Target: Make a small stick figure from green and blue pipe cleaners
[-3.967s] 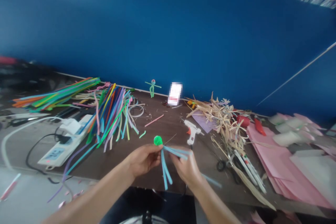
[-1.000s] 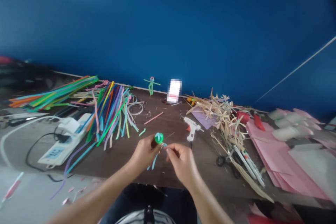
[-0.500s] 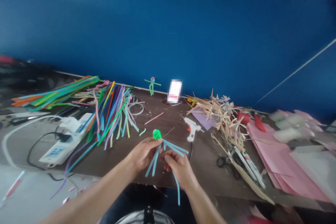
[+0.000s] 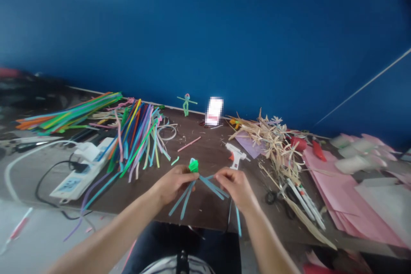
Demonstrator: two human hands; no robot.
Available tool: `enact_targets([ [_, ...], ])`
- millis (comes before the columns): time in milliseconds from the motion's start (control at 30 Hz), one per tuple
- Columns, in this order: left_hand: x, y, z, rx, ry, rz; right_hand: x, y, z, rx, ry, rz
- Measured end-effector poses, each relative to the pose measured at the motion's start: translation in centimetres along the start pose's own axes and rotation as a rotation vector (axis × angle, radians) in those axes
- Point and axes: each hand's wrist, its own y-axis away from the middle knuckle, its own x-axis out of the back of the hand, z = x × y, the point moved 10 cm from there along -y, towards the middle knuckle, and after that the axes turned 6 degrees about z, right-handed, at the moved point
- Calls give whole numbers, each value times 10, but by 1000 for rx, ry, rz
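Observation:
My left hand [image 4: 173,183] is closed around a small craft piece, a green ball [image 4: 193,165] with several light blue pipe-cleaner strands [image 4: 205,185] fanning out below it. My right hand [image 4: 236,186] pinches one of those blue strands and holds it out to the right of the ball. Both hands hover just above the near edge of the brown table [image 4: 205,154].
A heap of coloured pipe cleaners [image 4: 138,135] lies left, beside a white power strip [image 4: 81,171]. A white glue gun [image 4: 233,156] sits behind my right hand. Dry straw [image 4: 272,141], scissors [image 4: 272,197], pens [image 4: 305,201] and pink paper [image 4: 340,197] lie right. A small pipe-cleaner figure [image 4: 186,105] stands by the blue wall.
My right hand has moved right and up, drawing a blue strand outward. The strands have spread wider below the green ball, which my left hand still holds.

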Motion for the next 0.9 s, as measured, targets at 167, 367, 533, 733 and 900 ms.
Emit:
enact_targets([
  [167, -2, 1, 13, -175, -314, 17, 0, 5, -31, 187, 264, -35],
  [367, -7, 3, 19, -303, -493, -13, -4, 6, -30, 210, 516, -10],
  [533, -9, 3, 22, -336, -519, -34, -22, 9, -25, 229, 637, -151],
  [733, -9, 2, 22, -360, -518, -17, -31, 2, -19, 199, 470, -134],
  [900, -9, 2, 9, -181, -368, -82, -31, -4, -4, 114, 338, -126],
])
